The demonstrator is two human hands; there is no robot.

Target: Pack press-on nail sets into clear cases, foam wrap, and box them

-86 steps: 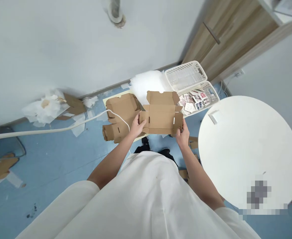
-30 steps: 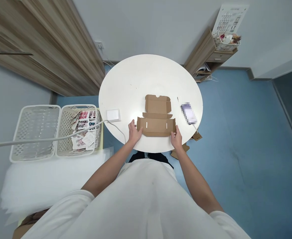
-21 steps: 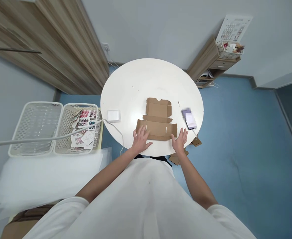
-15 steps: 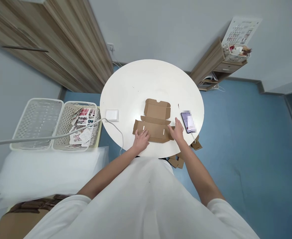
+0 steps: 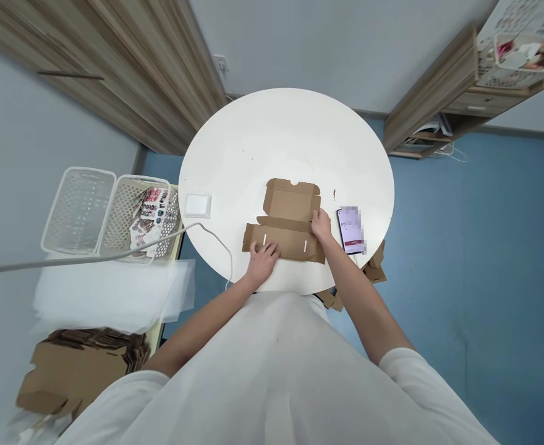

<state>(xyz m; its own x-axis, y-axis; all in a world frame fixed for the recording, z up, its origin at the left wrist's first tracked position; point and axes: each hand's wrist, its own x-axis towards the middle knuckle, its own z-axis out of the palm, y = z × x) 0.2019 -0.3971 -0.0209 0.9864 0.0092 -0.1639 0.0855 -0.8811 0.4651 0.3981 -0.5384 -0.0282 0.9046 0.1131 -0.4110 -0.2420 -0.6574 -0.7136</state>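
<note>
The flat cardboard blank [image 5: 288, 241] is now lying on the round white table [image 5: 346, 142], in the part which is nearest to the person, while about three seconds ago both hands were carrying it in the air, away from this table. Its wide panel with two slots is turned to the body, and the smaller panel with the notched edge lies behind it, away from the body.

The newest change is at the right hand [image 5: 321, 227]. Half a second ago it was at the right end of the slotted panel, with one finger stretched forward; now it is placed further from the body, beside the crease between the two panels, and its fingers are bent close together. It touches the cardboard there, but I cannot tell whether a flap is clamped between the fingers. The left hand [image 5: 263, 262] stays on the near left part of the slotted panel, its fingers apart and laid over the cardboard, not closed around it.

For the work, I judge this means that the laying down is finished, and that the left hand steadies the blank while the right hand attends to the crease. No wall seems to stand fully upright yet. The phone [image 5: 352, 230] lies just beside the right hand, apart from the cardboard
</note>
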